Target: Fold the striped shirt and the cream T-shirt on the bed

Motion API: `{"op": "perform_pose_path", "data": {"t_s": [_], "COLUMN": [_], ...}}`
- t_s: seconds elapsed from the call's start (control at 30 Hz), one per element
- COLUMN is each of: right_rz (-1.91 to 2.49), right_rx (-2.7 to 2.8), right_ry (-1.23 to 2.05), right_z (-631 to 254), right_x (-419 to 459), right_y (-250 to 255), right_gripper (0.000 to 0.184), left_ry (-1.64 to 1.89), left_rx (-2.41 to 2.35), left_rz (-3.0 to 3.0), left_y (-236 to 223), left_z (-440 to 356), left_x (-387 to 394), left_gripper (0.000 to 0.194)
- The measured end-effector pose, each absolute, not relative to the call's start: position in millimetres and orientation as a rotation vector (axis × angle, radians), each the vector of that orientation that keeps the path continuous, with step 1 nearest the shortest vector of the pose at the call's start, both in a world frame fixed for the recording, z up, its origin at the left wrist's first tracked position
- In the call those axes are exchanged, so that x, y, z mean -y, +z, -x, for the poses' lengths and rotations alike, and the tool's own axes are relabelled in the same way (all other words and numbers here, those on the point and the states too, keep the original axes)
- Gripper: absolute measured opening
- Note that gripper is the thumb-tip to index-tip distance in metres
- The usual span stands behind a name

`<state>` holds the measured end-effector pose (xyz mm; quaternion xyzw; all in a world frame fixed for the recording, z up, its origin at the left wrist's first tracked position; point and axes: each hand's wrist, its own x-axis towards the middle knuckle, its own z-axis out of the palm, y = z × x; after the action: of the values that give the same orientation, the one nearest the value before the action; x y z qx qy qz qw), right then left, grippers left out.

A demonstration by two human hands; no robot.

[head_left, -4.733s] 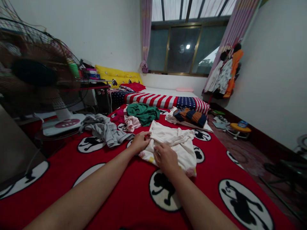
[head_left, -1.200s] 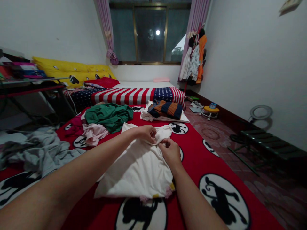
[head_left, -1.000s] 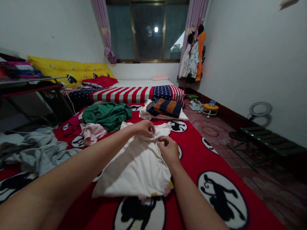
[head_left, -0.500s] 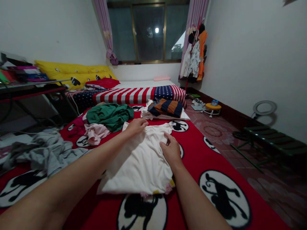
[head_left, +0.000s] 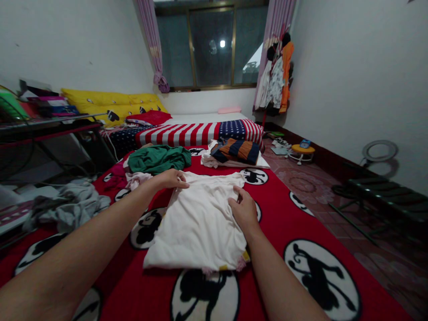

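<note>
Left hand: the left hand (head_left: 170,179) lies open, fingers extended and together, with the fingertips at the far left corner of the white T-shirt (head_left: 197,223); no pinch is visible.

Right hand: the right hand (head_left: 244,210) lies open, fingers slightly spread and lightly curled, pressing on the right side of the T-shirt; no pinch is visible.

Hand spacing: the hands are well apart, with the T-shirt's upper part between them.

Item position: the T-shirt lies flat and roughly spread on the red blanket (head_left: 277,227), below and between the hands. Its near edge carries pink frilled trim (head_left: 240,265) and a small yellow patch (head_left: 246,256).

Support surface: the red blanket has large white circles holding black animal silhouettes (head_left: 317,276) and covers a bed.

Adjacent items, far side: a green garment (head_left: 158,159) and a pink garment (head_left: 135,179) lie beyond the left hand. A folded white cloth (head_left: 214,161) lies beyond the T-shirt, with a navy-and-orange striped garment (head_left: 236,151) on top of it.

Adjacent items, left side: a crumpled grey garment (head_left: 67,209) lies on the blanket's left part.

Bed head: a stars-and-stripes cover (head_left: 187,133) lies across the bed, with a yellow pillow (head_left: 110,100) and a red pillow (head_left: 150,117) against the wall.

Left of bed: a table (head_left: 50,120) carries stacked books (head_left: 53,101).

Right of bed: a yellow stool (head_left: 302,148) stands on the tiled floor (head_left: 301,180).
</note>
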<state>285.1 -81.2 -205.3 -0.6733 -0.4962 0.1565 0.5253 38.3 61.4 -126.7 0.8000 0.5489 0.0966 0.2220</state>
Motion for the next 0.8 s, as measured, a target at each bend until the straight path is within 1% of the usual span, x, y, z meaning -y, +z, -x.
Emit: {"op": "perform_pose_path", "data": {"t_s": [0.2, 0.23, 0.27, 0.37, 0.4, 0.43, 0.57, 0.67, 0.8], "right_rz": [1.610, 1.607, 1.606, 1.605, 1.603, 1.601, 1.599, 1.603, 1.609], "right_rx": [1.189, 1.191, 1.191, 1.191, 1.190, 1.189, 1.195, 1.198, 1.192], "right_ry": [0.388, 0.387, 0.384, 0.379, 0.383, 0.388, 0.382, 0.362, 0.373], "right_z": [-284, -284, -284, -284, -284, -284, -284, -284, -284], "right_x": [81, 82, 82, 82, 83, 83, 83, 82, 82], "right_y": [-204, -204, -204, -204, -204, -203, -203, -204, -205], "right_gripper": [0.053, 0.053, 0.053, 0.053, 0.054, 0.054, 0.054, 0.053, 0.053], "left_ry": [0.498, 0.508, 0.505, 0.427, 0.390, 0.353, 0.254, 0.289, 0.211], "left_rx": [-1.202, -1.133, -1.085, -1.107, -1.147, -1.191, -1.279, -1.289, -1.196], "left_rz": [-2.620, -2.682, -2.728, -2.783, -2.790, -2.799, -2.804, -2.633, -2.348], "left_y": [-129, -130, -130, -130, -129, -128, -123, -118, -114], "left_z": [-42, -44, -45, -50, -50, -50, -44, -35, -29], "left_x": [-38, -33, -29, -21, -20, -21, -31, -43, -58], "left_gripper": [0.022, 0.022, 0.026, 0.048, 0.052, 0.052, 0.030, 0.031, 0.029]}}
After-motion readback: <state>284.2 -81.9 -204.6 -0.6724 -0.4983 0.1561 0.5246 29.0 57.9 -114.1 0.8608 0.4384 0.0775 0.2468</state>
